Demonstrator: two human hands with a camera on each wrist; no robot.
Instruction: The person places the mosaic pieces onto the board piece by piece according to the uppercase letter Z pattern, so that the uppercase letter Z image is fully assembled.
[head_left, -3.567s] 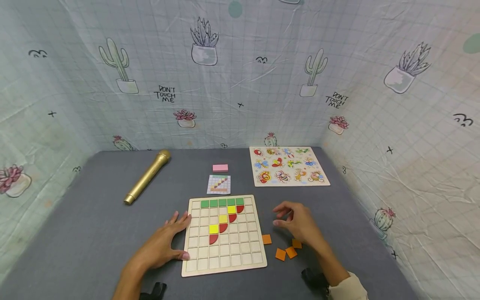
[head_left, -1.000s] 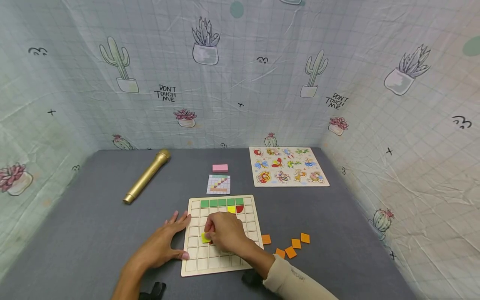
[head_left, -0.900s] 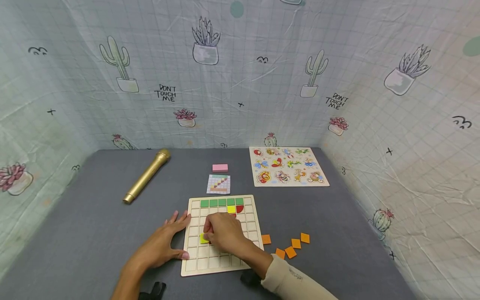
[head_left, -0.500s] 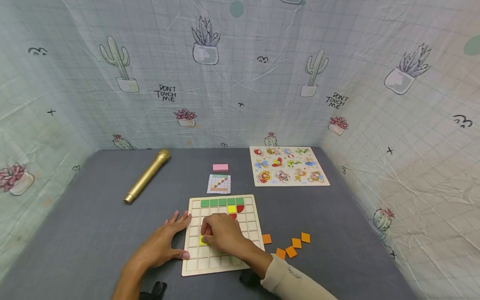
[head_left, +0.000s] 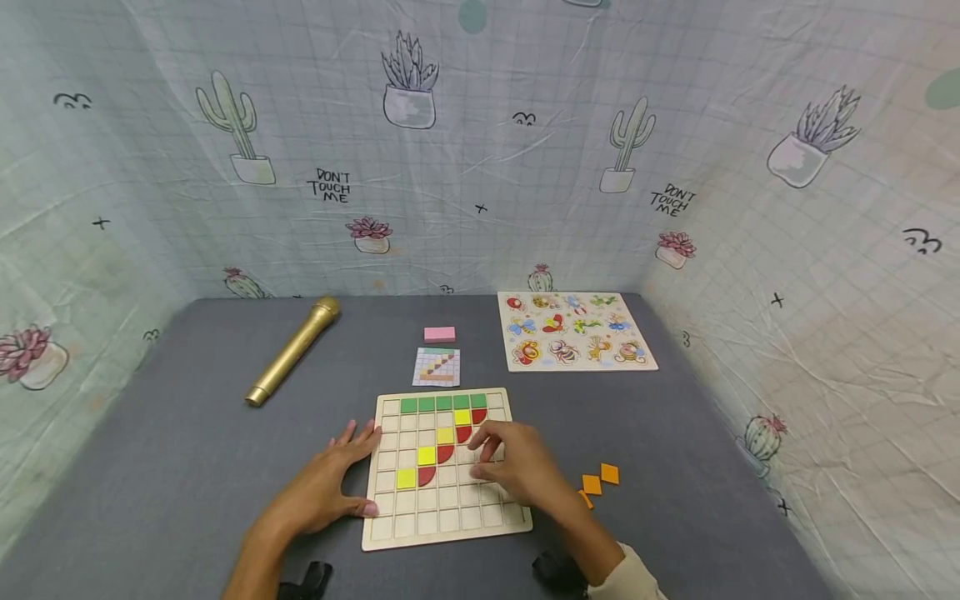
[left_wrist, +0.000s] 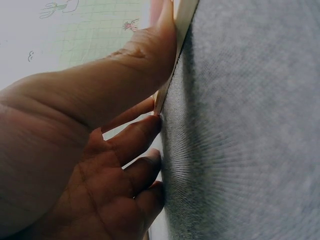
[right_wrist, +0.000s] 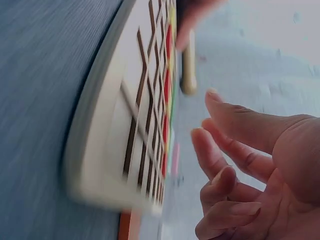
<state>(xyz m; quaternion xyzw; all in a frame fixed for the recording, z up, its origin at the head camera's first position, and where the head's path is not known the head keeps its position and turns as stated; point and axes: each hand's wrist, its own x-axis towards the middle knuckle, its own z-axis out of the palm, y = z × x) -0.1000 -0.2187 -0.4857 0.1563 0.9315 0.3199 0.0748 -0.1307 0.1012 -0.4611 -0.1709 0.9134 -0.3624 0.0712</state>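
A wooden grid board lies on the grey table. My left hand rests at its left edge with fingers spread; in the left wrist view the thumb presses the board's rim. Over the board's right part hovers my right hand, fingers loosely bent, nothing between them in the right wrist view. On the grid, green squares form a row at the top. Yellow squares run diagonally down to the lowest yellow square, each with a red quarter-circle tile to its right. Orange squares lie right of the board, partly hidden by the right arm.
Behind the board lie a small pattern card and a pink block. A gold microphone lies at back left, an insect puzzle board at back right. Printed cloth walls enclose the table.
My right hand has let go of the lowest yellow square, which now sits in a grid cell, and has moved right. The left hand has stayed put.
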